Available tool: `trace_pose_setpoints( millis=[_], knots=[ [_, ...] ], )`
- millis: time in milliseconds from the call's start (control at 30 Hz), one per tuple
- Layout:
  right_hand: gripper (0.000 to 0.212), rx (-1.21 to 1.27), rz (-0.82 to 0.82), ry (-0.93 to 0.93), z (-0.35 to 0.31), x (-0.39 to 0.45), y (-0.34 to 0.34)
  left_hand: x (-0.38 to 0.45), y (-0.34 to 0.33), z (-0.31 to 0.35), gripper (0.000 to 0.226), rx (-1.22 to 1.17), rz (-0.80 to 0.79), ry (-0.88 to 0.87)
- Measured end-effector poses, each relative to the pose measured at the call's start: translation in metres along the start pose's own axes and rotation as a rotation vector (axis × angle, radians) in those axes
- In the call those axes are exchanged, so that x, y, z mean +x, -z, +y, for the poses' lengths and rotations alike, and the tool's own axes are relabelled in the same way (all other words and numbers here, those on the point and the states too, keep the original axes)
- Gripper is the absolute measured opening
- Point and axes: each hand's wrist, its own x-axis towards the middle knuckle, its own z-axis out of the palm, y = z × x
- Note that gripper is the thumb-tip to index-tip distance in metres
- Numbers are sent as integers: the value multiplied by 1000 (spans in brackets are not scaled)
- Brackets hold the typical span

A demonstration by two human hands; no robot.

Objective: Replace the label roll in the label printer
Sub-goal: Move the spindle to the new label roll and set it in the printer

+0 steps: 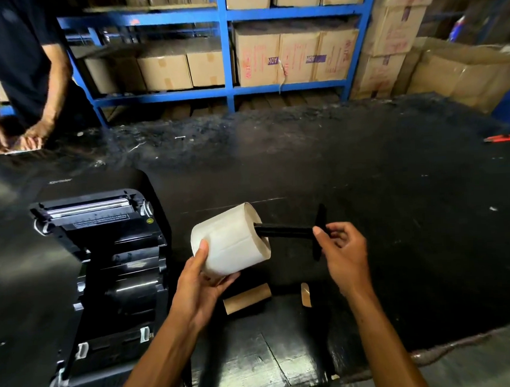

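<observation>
My left hand (201,286) grips a full white label roll (231,239) from below, held above the black table. A black spindle (284,230) with a flat end disc sticks partly into the roll's core from the right. My right hand (342,249) pinches the spindle at its disc end. The black label printer (105,273) stands at the left with its lid swung open and its roll bay bare. An empty brown cardboard core (247,302) lies on the table just below the roll.
A small brown paper scrap (306,294) lies beside the core. Another person (24,86) stands at the far left handling something small. Blue shelving (225,51) with cardboard boxes runs behind the table. A red tool (502,137) lies at the far right.
</observation>
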Motion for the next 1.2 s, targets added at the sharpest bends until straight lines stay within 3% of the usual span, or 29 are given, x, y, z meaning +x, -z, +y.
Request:
trace_pose_setpoints(
  millis=[167,267,433,533,633,700,833,933,1067,1200],
  knots=[
    [25,-15,-50,276,-16,-1,-3,-2,-3,5,37,63,-42,-77],
    [24,-29,-150,264,-17,-7,-20,-5,-10,7,41,106,-54,-126],
    [13,43,-270,259,-12,-24,-43,-10,-21,4,71,167,-36,-159],
    [16,105,-280,155,-14,-22,-40,-13,-24,6,73,181,-27,-160],
    [54,144,-447,33,-18,-25,-38,-14,-26,6,70,210,-18,-167],
    [67,135,-508,31,-20,-27,-44,-14,-31,4,70,244,-12,-183],
    [50,118,-469,-43,-19,-31,-59,-14,-41,1,64,302,0,-229],
    [59,167,-422,-129,-16,-27,-61,-12,-47,1,54,329,14,-231],
    [47,186,-397,-187,-8,-19,-60,-7,-53,0,37,453,19,-218],
    [31,288,-329,-335,-2,-8,-53,10,-51,21,50,649,-123,11]
  ],
)
